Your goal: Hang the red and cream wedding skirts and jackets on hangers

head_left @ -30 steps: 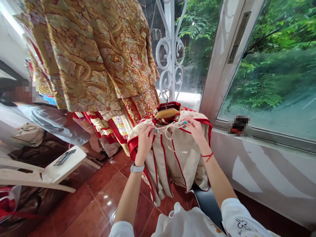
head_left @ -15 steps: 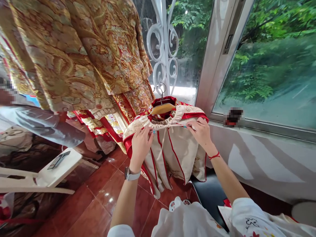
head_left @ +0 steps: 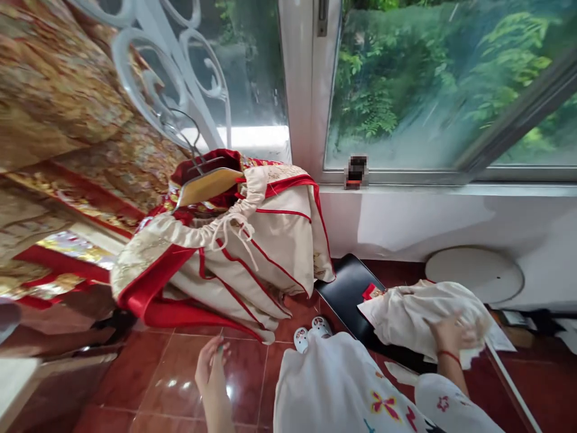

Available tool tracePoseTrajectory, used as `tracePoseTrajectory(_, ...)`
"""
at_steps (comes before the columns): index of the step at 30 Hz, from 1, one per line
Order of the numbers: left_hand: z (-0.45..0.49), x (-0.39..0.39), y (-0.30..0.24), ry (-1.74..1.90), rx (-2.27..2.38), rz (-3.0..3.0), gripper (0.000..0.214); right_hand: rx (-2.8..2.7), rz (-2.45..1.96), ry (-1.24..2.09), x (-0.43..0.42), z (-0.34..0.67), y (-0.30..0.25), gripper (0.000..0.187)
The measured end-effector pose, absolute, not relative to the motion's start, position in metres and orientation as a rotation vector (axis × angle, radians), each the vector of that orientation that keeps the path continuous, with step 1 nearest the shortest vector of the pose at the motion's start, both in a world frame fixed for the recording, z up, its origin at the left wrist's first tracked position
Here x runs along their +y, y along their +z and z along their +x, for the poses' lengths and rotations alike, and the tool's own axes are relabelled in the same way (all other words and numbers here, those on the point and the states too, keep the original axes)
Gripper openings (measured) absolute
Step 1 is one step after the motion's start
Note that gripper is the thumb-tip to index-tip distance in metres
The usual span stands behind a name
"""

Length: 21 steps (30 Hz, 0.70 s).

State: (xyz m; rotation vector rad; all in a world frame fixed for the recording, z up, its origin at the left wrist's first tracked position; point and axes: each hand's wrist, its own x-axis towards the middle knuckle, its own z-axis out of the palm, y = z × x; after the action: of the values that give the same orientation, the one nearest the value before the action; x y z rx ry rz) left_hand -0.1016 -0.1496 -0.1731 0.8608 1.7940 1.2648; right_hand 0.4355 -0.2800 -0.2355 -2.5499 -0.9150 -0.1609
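Note:
A cream garment with red trim (head_left: 279, 252) hangs over a wooden hanger (head_left: 210, 185). Its gathered top edge carries a cream drawstring (head_left: 232, 231) tied in a loose bow with dangling ends. Below it, over the tiled floor, my left hand (head_left: 214, 376) is lifted with loosely bent fingers and nothing visible in them. On the right, my right hand (head_left: 453, 334) is at a crumpled white cloth (head_left: 406, 310) lying on a black seat (head_left: 349, 294). Motion smears its fingers, so whether they grip the cloth is unclear.
Gold-embroidered garments (head_left: 103, 138) hang at the left beside a white scrolled metal stand (head_left: 184, 78). A window sill (head_left: 406, 190) runs along the wall, with a round pale disc (head_left: 473, 273) below. Part of another person's leg (head_left: 67, 337) shows at lower left.
Both hands have left the garment's drawstring, which now hangs in a bow. My right hand has moved down right to the white cloth, my left downward. The view has turned right.

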Motion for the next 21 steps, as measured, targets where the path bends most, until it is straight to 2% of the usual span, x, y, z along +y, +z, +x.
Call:
tracePoseTrajectory(4, -0.108, -0.151, -0.206, 1.074, 1.856, 0.785, 0.035, -0.489, -2.590, -0.319, -0.350, 0.426, -0.276, 0.055)
tracePoseTrajectory(7, -0.102, -0.128, -0.198, 1.004, 1.776, 0.998, 0.040, -0.377, -2.553, -0.371, -0.353, 0.434, -0.281, 0.044)
tracePoseTrajectory(9, -0.097, -0.116, -0.190, 0.986, 1.733, 1.129, 0.044, -0.340, -2.517, -0.489, -0.348, 0.445, -0.270, 0.044)
tracePoseTrajectory(12, -0.089, -0.111, -0.183, 0.973, 1.695, 1.238, 0.043, -0.452, -2.413, -0.685, -0.335, 0.459, -0.224, 0.047)
tracePoseTrajectory(17, -0.063, -0.116, -0.180, 0.943, 1.581, 1.239, 0.034, -0.892, -1.988, -0.884, -0.279, 0.438, -0.096, 0.039)
tracePoseTrajectory(21, -0.007, -0.107, -0.180, 0.923, 1.363, 1.170, 0.042, -1.077, -1.597, -0.773, -0.224, 0.365, -0.015, 0.033)
